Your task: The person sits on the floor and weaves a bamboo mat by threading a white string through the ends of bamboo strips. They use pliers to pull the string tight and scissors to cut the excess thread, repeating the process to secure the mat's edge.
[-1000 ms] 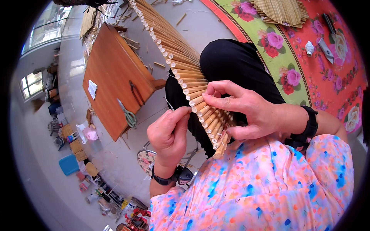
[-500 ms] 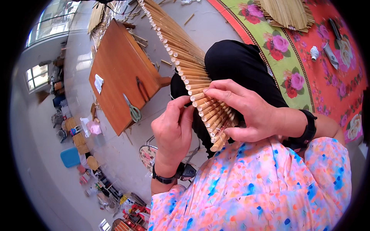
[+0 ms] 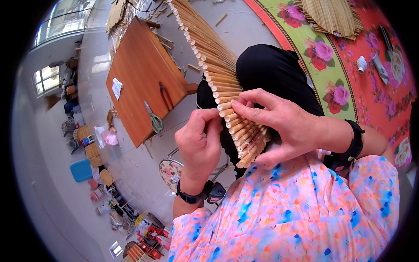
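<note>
A long mat of tan stalks [image 3: 216, 70], set side by side with pale cut ends along its left edge, slants across my lap. My left hand [image 3: 200, 139] is closed in a pinch beside that edge; whatever its fingertips hold is too hidden to make out. My right hand [image 3: 283, 124] steadies the mat from above, bent fingertips pressing near the stalk ends and the thumb by the mat's near end. Bits of thread [image 3: 247, 143] cross the nearest stalks.
Left of my knees stands a brown wooden table [image 3: 144, 78] with green-handled scissors [image 3: 155, 122], pliers [image 3: 165, 96] and a white cloth [image 3: 117, 88]. On the floral cloth [image 3: 345, 98] at right lie a knife [image 3: 380, 68], a white spool [image 3: 362, 64] and another stalk piece [image 3: 329, 17].
The view has shifted slightly. My right fingers have bent more near the stalk ends, and the thumb sits a little apart from the near stalks. My left hand keeps its pinch.
</note>
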Demonstrator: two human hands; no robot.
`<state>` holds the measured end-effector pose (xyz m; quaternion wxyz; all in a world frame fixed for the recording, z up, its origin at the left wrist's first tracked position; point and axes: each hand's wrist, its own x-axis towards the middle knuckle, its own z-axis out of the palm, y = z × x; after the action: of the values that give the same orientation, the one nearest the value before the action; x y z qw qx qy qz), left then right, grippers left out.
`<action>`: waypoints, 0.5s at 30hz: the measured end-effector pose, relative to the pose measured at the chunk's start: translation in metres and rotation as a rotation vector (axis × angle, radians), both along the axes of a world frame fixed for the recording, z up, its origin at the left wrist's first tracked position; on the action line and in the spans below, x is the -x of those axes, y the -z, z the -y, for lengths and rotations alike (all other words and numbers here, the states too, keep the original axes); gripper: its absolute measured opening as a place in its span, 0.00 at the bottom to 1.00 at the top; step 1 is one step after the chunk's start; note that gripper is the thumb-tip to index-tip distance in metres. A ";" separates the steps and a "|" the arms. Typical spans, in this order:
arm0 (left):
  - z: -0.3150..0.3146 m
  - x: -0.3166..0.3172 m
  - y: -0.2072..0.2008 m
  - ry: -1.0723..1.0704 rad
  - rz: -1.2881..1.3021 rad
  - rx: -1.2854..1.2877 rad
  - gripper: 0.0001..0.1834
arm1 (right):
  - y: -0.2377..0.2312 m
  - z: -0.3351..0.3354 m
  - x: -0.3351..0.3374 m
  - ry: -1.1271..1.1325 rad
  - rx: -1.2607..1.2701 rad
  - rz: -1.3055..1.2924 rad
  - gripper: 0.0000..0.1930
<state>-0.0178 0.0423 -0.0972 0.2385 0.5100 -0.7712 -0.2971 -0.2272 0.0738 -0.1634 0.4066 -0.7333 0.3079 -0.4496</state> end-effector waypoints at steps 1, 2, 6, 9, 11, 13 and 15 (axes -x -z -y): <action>0.000 0.001 0.000 -0.002 0.003 0.002 0.05 | 0.000 0.000 0.000 -0.010 -0.003 0.006 0.46; 0.001 0.003 0.000 -0.005 0.006 0.003 0.05 | 0.000 0.001 0.000 -0.006 -0.005 0.008 0.48; -0.001 0.014 -0.006 -0.046 0.031 -0.007 0.05 | -0.001 0.000 0.000 0.002 -0.015 0.003 0.52; -0.002 0.021 -0.007 -0.118 -0.063 -0.045 0.06 | -0.001 -0.002 -0.001 0.006 -0.032 -0.008 0.54; -0.002 0.021 -0.009 -0.118 -0.017 -0.029 0.07 | -0.001 -0.004 -0.002 0.011 -0.043 -0.012 0.56; -0.002 0.022 -0.009 -0.112 0.002 -0.020 0.08 | -0.001 -0.005 -0.004 0.018 -0.049 -0.015 0.57; -0.002 0.022 -0.009 -0.107 -0.004 -0.015 0.09 | -0.002 -0.007 -0.007 0.027 -0.055 -0.010 0.57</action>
<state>-0.0394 0.0448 -0.0883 0.2520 0.5517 -0.7400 -0.2907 -0.2207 0.0810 -0.1617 0.4188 -0.7198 0.3321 -0.4429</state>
